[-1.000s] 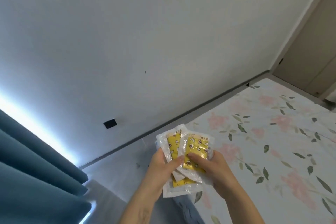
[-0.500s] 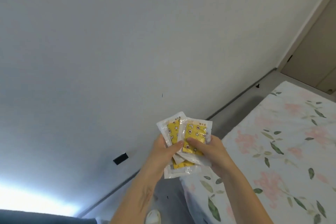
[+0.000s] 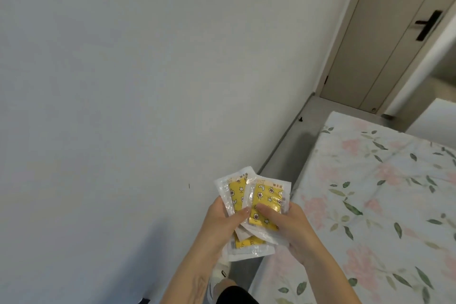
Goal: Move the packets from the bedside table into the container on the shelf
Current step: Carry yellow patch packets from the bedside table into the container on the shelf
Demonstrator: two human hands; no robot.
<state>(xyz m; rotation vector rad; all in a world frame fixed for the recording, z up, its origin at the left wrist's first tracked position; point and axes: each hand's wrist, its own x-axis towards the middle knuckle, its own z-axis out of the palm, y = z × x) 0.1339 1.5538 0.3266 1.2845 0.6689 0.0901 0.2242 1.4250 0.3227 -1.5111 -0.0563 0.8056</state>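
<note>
**Packets held in both my hands beside the bed**

I am holding a small fanned stack of packets [image 3: 256,205] in front of me, above the strip of grey floor [image 3: 283,155] between the bed [image 3: 370,205] and the white wall [image 3: 148,81]. The packets are clear plastic with yellow patterned insides, overlapping one another; I can make out at least three, one at the back on the wall side, one in front on the bed side, and one lower down poking out beneath them.

My left hand [image 3: 222,222] has its grip clamped on the wall-side edge of the stack, thumb across the front of the packets. My right hand [image 3: 288,224] has its grip clamped on the bed-side edge, thumb pressed onto the yellow face of the front packet, fingers curled behind.

The bed, just beside the packets, wears a sheet printed with pink flowers and green leaves. Beyond the bed's far corner stands a beige door [image 3: 385,32] with a dark handle [image 3: 427,24]. Below the packets, part of my foot in a white sock [image 3: 220,271] shows on the floor.
</note>
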